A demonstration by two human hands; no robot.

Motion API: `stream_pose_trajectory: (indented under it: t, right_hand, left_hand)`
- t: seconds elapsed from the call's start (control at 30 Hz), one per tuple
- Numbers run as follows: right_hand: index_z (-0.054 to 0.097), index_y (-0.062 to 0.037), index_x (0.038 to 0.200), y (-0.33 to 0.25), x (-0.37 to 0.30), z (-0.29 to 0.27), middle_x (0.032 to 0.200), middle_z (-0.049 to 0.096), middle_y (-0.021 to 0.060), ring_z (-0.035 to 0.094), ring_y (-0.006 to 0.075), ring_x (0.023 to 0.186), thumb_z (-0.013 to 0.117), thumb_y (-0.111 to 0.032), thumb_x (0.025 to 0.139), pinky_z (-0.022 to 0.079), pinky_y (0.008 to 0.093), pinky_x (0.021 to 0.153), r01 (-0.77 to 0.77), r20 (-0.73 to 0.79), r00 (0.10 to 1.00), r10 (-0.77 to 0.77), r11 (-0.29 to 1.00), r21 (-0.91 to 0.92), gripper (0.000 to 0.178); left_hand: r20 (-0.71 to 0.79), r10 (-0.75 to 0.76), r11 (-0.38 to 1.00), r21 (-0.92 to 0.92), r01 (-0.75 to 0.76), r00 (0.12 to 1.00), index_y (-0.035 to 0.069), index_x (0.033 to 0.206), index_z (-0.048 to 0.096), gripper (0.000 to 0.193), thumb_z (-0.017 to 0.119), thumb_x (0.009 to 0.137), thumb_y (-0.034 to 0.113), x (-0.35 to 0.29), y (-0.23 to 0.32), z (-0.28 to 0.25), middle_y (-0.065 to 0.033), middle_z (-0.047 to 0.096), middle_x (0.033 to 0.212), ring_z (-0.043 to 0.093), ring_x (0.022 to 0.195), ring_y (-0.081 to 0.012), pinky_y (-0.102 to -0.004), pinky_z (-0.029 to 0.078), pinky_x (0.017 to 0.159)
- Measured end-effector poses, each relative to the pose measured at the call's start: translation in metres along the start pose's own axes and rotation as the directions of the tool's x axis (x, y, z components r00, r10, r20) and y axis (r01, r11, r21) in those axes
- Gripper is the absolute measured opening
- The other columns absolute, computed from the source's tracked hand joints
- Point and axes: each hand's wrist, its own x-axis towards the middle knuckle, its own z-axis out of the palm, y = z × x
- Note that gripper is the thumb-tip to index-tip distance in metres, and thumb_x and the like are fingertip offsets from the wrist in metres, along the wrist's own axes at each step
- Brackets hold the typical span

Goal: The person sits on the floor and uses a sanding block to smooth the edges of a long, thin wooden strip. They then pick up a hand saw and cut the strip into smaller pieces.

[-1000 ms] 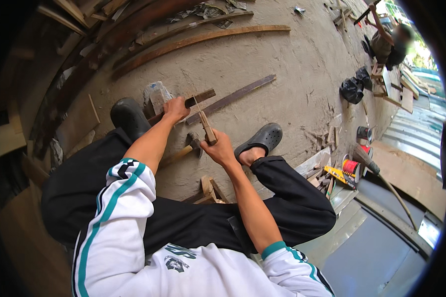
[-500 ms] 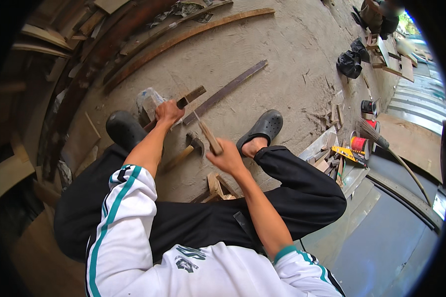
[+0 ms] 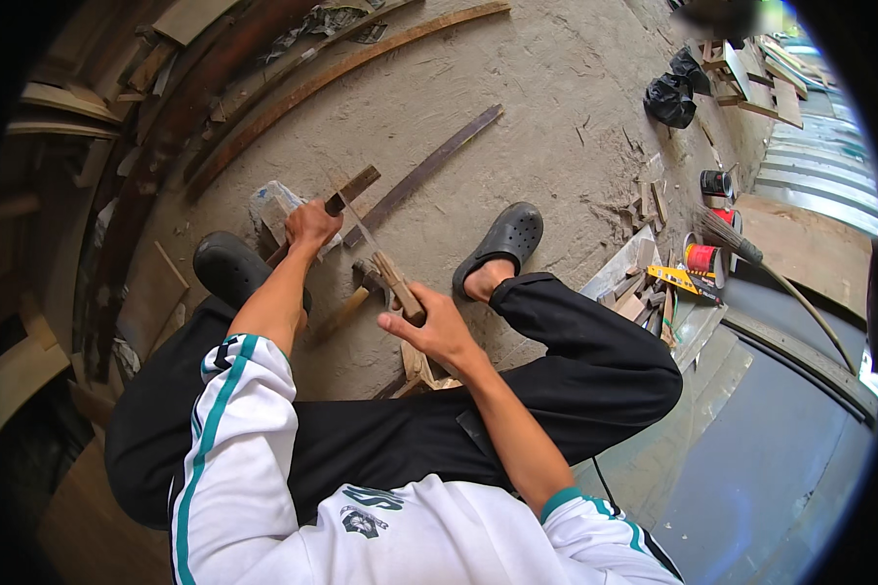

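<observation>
My left hand point(image 3: 310, 226) is closed around a dark wooden strip point(image 3: 357, 187), pressing it over a pale block point(image 3: 271, 207) beside my left shoe. My right hand point(image 3: 433, 330) grips the wooden handle of a handsaw point(image 3: 392, 283), the thumb raised away from the fingers. The saw's thin blade point(image 3: 349, 207) meets the strip just beyond my left hand. Between my feet lies a hammer-like tool point(image 3: 341, 310) with a wooden handle, its head partly hidden behind the saw handle. A longer dark wooden bar point(image 3: 429, 174) lies on the floor past the strip.
Long boards point(image 3: 351, 73) lie at the far left. Wood scraps point(image 3: 634, 292), a yellow-handled saw point(image 3: 683, 281), paint cans point(image 3: 704, 257) and a broom point(image 3: 741, 246) sit to the right. Black bags point(image 3: 669, 99) stand farther off. Wood offcuts point(image 3: 418, 363) lie between my legs.
My right hand has drawn the saw back toward me, and its thumb has lifted. My left hand still holds the strip. The whole view has shifted slightly.
</observation>
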Motion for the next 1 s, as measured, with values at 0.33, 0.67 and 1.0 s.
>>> stream_pose_trajectory:
  t: [0.33, 0.67, 1.0]
  right_hand:
    - [0.063, 0.0032, 0.078, -0.041, -0.042, -0.01, 0.065, 0.059, 0.0274, 0.06, 0.0473, 0.063, 0.059, -0.029, 0.089, 0.045, 0.0497, 0.059, -0.198, -0.118, 0.975, 0.187, 0.976, -0.089, 0.034]
    - [0.065, 0.004, 0.082, -0.026, 0.001, 0.006, 0.072, 0.06, 0.0302, 0.061, 0.049, 0.071, 0.059, -0.025, 0.086, 0.047, 0.0514, 0.063, -0.099, -0.152, 0.986, 0.064, 0.968, -0.232, 0.03]
    - [0.064, 0.0049, 0.085, -0.002, 0.007, 0.007, 0.069, 0.058, 0.0293, 0.059, 0.048, 0.068, 0.057, -0.023, 0.089, 0.044, 0.0474, 0.061, -0.119, -0.147, 0.985, 0.093, 0.976, -0.183, 0.029]
  left_hand:
    - [-0.02, 0.004, 0.999, 0.037, -0.003, 1.0, 0.006, 0.099, 0.073, 0.049, 0.064, 0.08, 0.051, -0.003, -0.006, 0.001, -0.0241, 0.07, 0.096, 0.068, 0.094, -0.0421, -0.0491, 0.053, 0.082]
    - [0.009, 0.005, 0.999, 0.034, -0.005, 1.0, 0.005, 0.1, 0.072, 0.046, 0.067, 0.078, 0.045, -0.004, 0.005, 0.001, -0.0223, 0.071, 0.094, 0.07, 0.092, -0.0398, -0.0463, 0.055, 0.08]
    - [-0.036, 0.036, 0.999, -0.026, -0.037, 0.999, 0.003, 0.097, 0.074, 0.042, 0.067, 0.076, 0.039, -0.002, 0.0, 0.001, -0.0246, 0.071, 0.095, 0.07, 0.092, -0.0402, -0.0465, 0.055, 0.082]
